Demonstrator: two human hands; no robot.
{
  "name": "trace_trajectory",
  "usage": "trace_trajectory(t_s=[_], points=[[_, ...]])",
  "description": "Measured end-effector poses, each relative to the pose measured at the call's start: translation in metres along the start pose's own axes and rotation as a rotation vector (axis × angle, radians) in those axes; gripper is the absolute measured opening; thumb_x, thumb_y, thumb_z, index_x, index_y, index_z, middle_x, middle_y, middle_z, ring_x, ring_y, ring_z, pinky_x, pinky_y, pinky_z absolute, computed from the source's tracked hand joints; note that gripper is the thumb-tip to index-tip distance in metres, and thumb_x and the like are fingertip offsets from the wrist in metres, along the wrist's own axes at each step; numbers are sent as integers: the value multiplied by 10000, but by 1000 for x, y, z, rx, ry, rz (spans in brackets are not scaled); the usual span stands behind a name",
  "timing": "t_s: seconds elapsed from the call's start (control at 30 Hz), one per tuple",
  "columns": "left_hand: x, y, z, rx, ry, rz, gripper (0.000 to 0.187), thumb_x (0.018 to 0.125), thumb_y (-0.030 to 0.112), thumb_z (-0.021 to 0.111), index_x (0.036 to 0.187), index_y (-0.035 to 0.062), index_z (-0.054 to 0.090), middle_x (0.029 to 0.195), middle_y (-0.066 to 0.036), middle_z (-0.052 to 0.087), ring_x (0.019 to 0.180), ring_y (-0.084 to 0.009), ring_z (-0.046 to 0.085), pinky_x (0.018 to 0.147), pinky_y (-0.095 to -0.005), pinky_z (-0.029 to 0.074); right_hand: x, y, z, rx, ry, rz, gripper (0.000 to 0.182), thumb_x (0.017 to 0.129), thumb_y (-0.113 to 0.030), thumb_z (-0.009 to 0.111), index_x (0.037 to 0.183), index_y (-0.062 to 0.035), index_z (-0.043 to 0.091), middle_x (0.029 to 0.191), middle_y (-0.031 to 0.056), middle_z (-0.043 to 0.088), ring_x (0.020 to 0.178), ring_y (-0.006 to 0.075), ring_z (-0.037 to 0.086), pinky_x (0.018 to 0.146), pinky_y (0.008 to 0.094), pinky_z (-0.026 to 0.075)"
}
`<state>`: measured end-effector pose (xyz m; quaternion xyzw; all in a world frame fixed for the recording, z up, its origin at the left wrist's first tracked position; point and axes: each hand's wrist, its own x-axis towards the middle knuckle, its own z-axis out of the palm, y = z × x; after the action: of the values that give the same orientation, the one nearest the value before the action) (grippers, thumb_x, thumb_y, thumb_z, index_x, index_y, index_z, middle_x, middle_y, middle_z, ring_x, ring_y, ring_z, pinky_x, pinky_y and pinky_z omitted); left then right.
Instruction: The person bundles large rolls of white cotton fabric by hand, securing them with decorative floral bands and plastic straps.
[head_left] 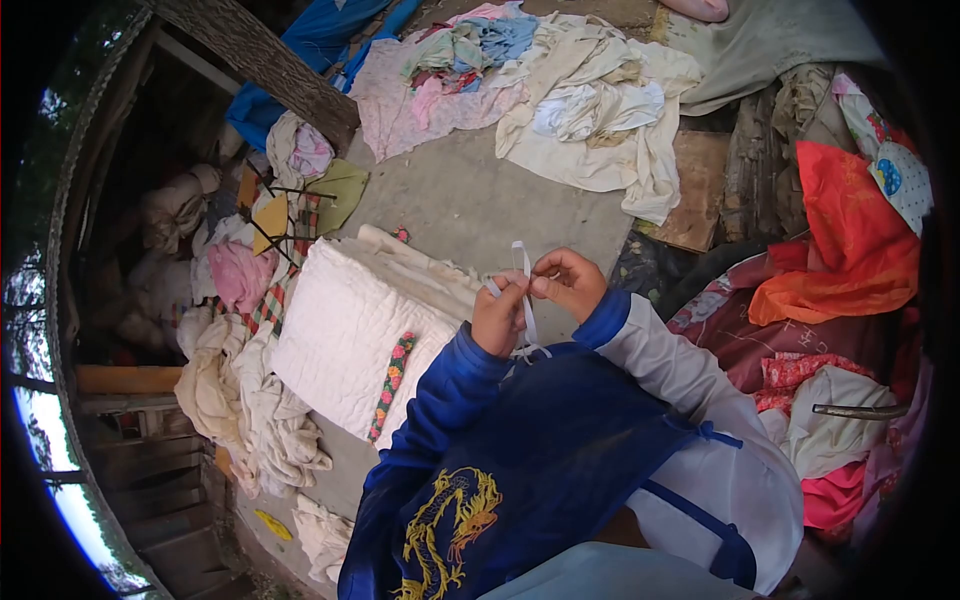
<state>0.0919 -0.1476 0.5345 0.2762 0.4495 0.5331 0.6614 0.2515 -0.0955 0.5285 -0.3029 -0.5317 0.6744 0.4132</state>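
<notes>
My left hand (499,315) and my right hand (567,281) are raised together in front of me, both pinching a narrow white strip of cloth (524,285) that loops between the fingers and hangs down toward my lap. The left arm is in a blue sleeve, the right arm in a white sleeve with a blue cuff. A dark blue cloth with a yellow dragon print (520,480) lies over my lap. Just left of my hands lies a folded white quilted blanket (345,335) with a strip of flowered trim.
Cloth heaps ring the concrete floor (470,195): cream and pink fabrics (580,100) at the top, orange-red cloth (850,240) at right, pale rags (240,400) at left. A wooden post (265,60) leans at upper left.
</notes>
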Motion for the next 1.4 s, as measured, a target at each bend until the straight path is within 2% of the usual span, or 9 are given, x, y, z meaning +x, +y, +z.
trace_trajectory(t_s=[0.07,0.17,0.3,0.7,0.87,1.0,1.13,1.33,1.4], points=[[2,8,5,-190,38,-19,154,938,171,534,995,29,550,850,-83,624,465,-83,445,373,-201,280,-5,8,6,-97,-6,-46,289,882,-165,682,1051,-18,499,925,107,643,782,122,627,642,243,507],[2,11,3,-215,21,63,175,941,178,534,1023,24,542,950,-123,612,508,-86,481,380,-195,288,-15,-4,10,56,-34,272,289,885,-162,676,1056,-22,488,855,93,636,752,117,620,632,241,502],[1,15,5,-210,55,95,215,947,190,538,1050,1,540,979,-137,600,601,-94,532,394,-190,297,-17,-12,7,-19,-148,308,175,937,-168,594,963,2,560,739,67,634,667,104,606,554,250,464],[-14,9,15,-272,0,132,312,968,265,539,1103,-16,536,838,-72,570,590,-69,468,439,-192,282,-26,-31,27,-328,-7,-101,185,958,-157,540,859,-18,610,631,36,587,567,82,533,526,248,419],[-16,-4,20,-303,75,11,311,985,286,509,1119,7,534,693,-32,505,507,-62,387,428,-196,252,-25,-32,30,-377,-93,-162,155,939,-122,553,860,0,607,709,114,669,624,156,643,585,267,477],[-22,3,13,-322,-119,21,356,980,290,522,1153,-19,558,638,8,471,492,-47,345,452,-198,264,-14,-43,23,-399,39,-150,180,945,-139,550,839,0,592,667,87,648,611,132,623,577,259,465],[-19,14,9,20,-41,129,361,964,233,555,1214,-28,548,616,31,466,502,-32,347,473,-193,260,-19,-43,15,-244,-76,22,214,962,-187,548,844,-12,584,590,21,558,520,67,507,499,231,405],[-20,16,17,-7,90,221,389,923,171,622,1237,-32,513,703,24,512,540,-23,377,483,-194,273,-18,-42,11,85,-167,314,262,990,-252,500,864,-33,572,572,12,535,433,52,423,406,204,322],[-19,14,14,6,87,254,368,923,183,620,1221,-12,523,861,-62,590,513,-37,386,464,-196,292,-16,-40,9,111,-197,333,267,989,-253,501,858,-32,570,571,16,538,428,54,428,405,205,327]])
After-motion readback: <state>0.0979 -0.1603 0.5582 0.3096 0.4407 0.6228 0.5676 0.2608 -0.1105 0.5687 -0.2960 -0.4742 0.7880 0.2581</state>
